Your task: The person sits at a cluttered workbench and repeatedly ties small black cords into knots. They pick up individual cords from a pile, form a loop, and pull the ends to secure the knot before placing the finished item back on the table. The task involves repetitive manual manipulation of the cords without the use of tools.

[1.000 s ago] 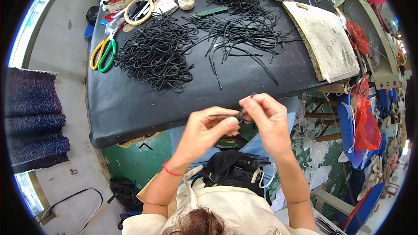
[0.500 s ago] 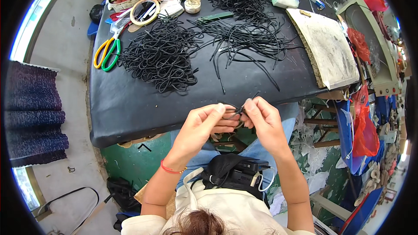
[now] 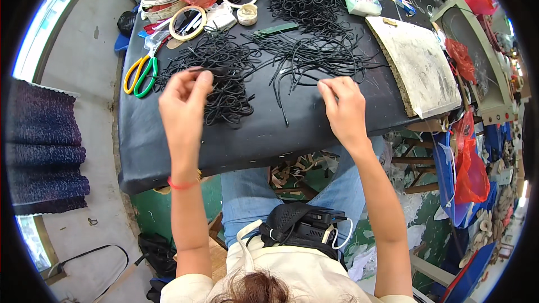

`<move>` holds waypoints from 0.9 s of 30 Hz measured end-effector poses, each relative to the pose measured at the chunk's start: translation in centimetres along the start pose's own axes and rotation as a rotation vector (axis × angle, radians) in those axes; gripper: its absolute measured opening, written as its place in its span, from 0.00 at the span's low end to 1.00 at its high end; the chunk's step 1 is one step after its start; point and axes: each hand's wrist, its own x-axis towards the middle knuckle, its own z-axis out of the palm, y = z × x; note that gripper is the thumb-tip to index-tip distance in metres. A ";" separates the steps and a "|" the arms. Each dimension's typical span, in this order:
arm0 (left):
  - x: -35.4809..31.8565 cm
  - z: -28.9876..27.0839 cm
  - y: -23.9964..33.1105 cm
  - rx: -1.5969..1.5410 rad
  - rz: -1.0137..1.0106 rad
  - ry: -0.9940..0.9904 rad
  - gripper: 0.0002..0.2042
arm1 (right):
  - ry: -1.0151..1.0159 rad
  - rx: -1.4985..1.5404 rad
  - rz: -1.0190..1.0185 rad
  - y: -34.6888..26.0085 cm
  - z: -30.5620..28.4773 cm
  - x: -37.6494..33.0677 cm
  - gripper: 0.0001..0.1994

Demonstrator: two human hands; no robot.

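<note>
On the smooth black counter (image 3: 264, 145), a tangled heap of looped cords (image 3: 229, 101) is judged to be done, while thin, straight cords (image 3: 314, 56) are left loose beside it. The left hand (image 3: 185, 98) is curled over the heap and the right hand (image 3: 345, 109) near the straight cords, fingertips drawn toward thumbs; whether cord is pinched cannot be told.
</note>
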 end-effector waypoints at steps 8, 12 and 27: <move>-1.4 1.9 1.2 0.341 0.430 0.121 0.14 | 0.060 -0.288 -0.123 1.6 2.2 2.8 0.04; -1.8 6.6 2.1 0.251 0.665 -0.179 0.16 | 0.141 -0.013 -0.271 -2.2 -0.7 3.9 0.05; -4.5 3.6 2.0 -0.323 -0.575 -0.857 0.11 | 0.065 0.044 -0.245 -5.2 -5.3 -2.6 0.10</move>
